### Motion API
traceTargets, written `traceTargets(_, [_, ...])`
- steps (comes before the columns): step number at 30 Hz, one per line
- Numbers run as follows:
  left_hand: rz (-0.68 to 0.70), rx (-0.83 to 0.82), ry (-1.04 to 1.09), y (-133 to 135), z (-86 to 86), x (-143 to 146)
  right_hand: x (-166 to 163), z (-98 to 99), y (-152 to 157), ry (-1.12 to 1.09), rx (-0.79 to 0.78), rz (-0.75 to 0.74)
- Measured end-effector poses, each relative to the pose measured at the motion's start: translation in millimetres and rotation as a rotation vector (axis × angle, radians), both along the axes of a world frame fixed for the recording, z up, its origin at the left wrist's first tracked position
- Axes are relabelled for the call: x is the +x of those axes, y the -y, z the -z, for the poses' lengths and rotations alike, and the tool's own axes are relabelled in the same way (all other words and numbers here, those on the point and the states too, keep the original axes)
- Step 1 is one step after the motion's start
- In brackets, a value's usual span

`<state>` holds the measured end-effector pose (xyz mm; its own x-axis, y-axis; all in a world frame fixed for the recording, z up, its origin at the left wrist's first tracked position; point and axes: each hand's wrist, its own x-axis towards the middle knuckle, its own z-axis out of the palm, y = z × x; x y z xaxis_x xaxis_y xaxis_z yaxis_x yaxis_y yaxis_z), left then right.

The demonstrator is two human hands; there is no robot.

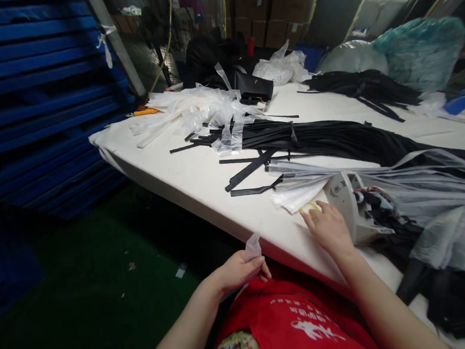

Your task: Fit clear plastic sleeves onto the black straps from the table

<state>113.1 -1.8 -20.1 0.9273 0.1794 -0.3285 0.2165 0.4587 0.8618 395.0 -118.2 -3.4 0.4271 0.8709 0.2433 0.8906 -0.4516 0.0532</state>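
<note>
Close to the red apron, my left hand (241, 269) is closed on a strip of translucent plastic (253, 246), which pokes up between thumb and fingers. My right hand (330, 227) reaches over the table edge with its fingers apart. At its fingertips lies a small yellow loop-shaped item (309, 207), perhaps a handle; its kind is unclear. Just right of that hand is a whitish plastic container (345, 208) with dark bits and small items inside. White plastic sleeves (299, 193) lie flat beyond the fingers.
Long black strips (314, 137) lie bundled across the white table (200, 177). Crumpled clear plastic (194, 110), a black bag (253, 87) and another black bundle (363, 87) are farther back. Long translucent sleeves (440, 178) cover the right side. Blue pallets (38, 93) are stacked left.
</note>
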Motion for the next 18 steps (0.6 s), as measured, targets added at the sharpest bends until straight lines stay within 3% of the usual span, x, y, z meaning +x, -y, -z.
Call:
traceTargets(4, [-0.059, 0.023, 0.0, 1, -0.8, -6, -14, -6.4, -17, -0.059, 0.065, -0.01])
traceTargets(11, [-0.13, 0.041, -0.025, 8, 6.0, -16, -34, -10.0, -69, -0.094, -0.176, -0.075])
traceTargets(15, [-0.148, 0.079, -0.043, 11, 11.4, -27, -32, -10.8, -77, -0.091, -0.236, -0.1])
traceTargets(18, [-0.105, 0.153, -0.059, 11, 11.7, -31, -28, -17.6, -76, -0.115, -0.171, -0.1])
